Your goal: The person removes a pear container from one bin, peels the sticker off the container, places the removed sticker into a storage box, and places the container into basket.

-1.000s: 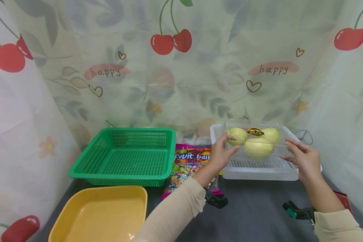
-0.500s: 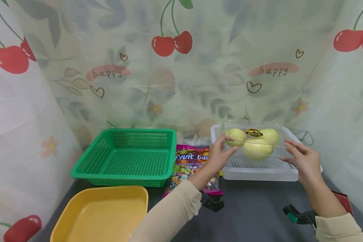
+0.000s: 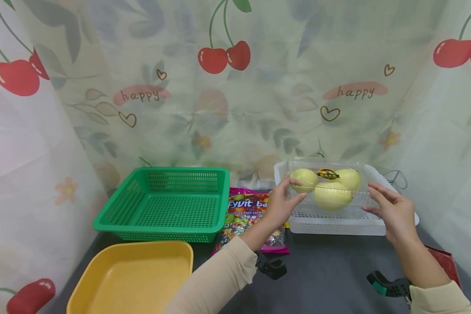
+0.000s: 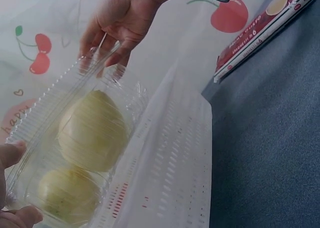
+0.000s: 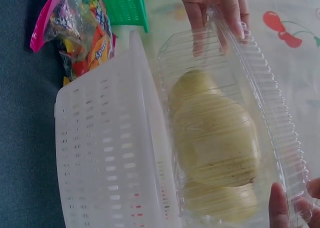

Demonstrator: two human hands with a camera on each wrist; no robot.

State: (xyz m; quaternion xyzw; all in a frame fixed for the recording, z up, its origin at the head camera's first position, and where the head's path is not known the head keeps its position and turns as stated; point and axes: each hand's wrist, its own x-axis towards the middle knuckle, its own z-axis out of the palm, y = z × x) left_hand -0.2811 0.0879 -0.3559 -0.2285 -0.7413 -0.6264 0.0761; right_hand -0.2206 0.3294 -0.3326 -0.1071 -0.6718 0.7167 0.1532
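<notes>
A clear plastic clamshell box (image 3: 329, 206) with a black-and-yellow label holds several pale yellow-green round fruits (image 3: 332, 196), pears or apples by their look. My left hand (image 3: 280, 200) pinches the box's left end between thumb and fingers. At the opposite end my right hand (image 3: 392, 211) grips the edge, thumb below and fingers above. The box is over the white perforated basket (image 3: 337, 226), tilted toward me in the head view. Through the lid the fruits show in the left wrist view, close to the basket wall (image 4: 175, 153); whether the box touches the basket floor is hard to tell.
To the left stand a green perforated basket (image 3: 165, 235) and, nearer, a yellow tray (image 3: 141, 270). A bag of fruit chews (image 3: 247, 209) lies between the green and white baskets, partly behind my left arm. A red packet (image 4: 265, 30) lies at the right.
The clamshell box has shifted slightly left over the white basket, with both hands still holding its ends. The head view has tilted a little.
</notes>
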